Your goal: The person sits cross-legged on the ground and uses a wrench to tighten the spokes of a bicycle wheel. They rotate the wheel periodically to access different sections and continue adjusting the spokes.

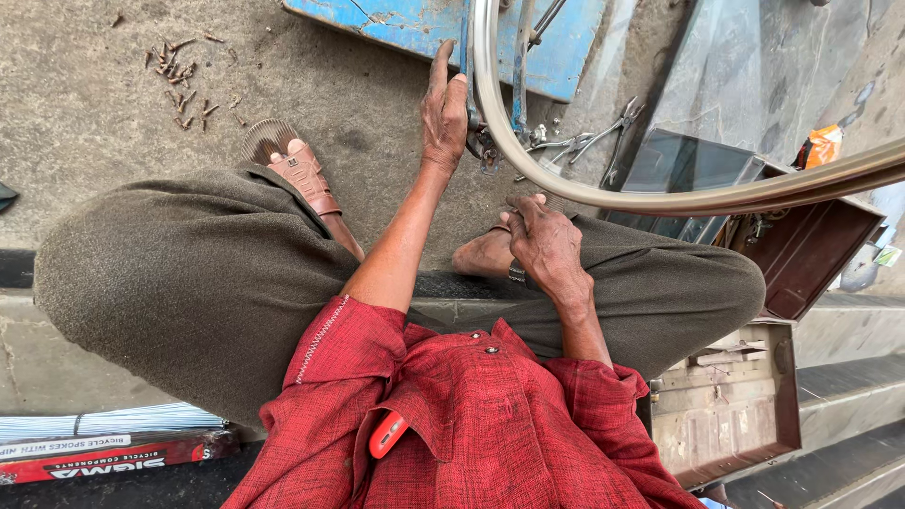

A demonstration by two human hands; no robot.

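A shiny metal bicycle wheel rim (603, 195) curves across the upper right, standing in a blue metal stand (519, 75). My left hand (444, 111) reaches forward and grips the rim's left side where it meets the stand. Lower down, above my ankle, my right hand (545, 243) is closed, its thumb touching the rim's lower edge. A small metal tool (517, 273) shows under that fist. I sit with knees spread in olive trousers, a brown sandal (304, 174) on one foot.
Pliers (615, 127) lie on the concrete beyond the rim. An open, worn metal toolbox (724, 407) stands at my right, with a brown lid (806, 247) behind it. Bundled spokes in packets (104, 443) lie at the lower left. Small metal bits (179, 71) are scattered at the far left.
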